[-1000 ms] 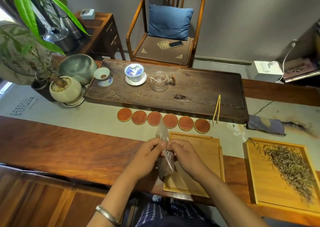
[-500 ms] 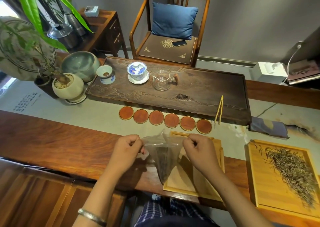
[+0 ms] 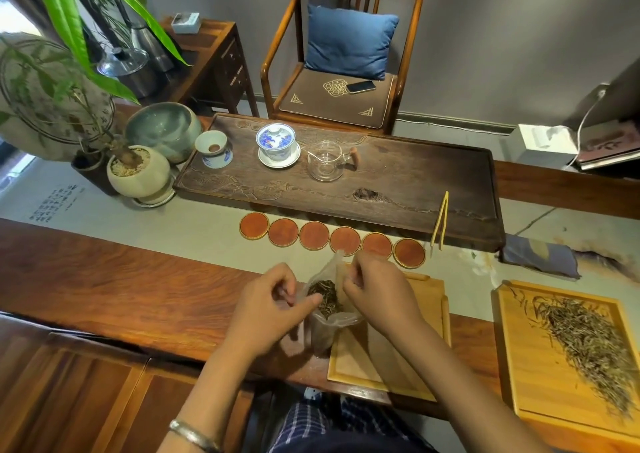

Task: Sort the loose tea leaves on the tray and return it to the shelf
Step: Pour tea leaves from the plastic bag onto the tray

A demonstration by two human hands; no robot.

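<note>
Now both hands, left (image 3: 268, 309) & right (image 3: 375, 288), pinch the open bag (image 3: 327, 314) rim, tea leaves (image 3: 325, 296) between them.

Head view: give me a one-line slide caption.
Both hands, left and right, hold open a clear bag of tea leaves over an empty bamboo tray; loose leaves wait alongside.

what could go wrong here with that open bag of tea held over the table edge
The clear bag is pinched open by the left hand and right hand at the edge of the empty wooden tray; if it tips, leaves may land on the table. The tray overhangs the table's near edge and might get knocked off.
</note>
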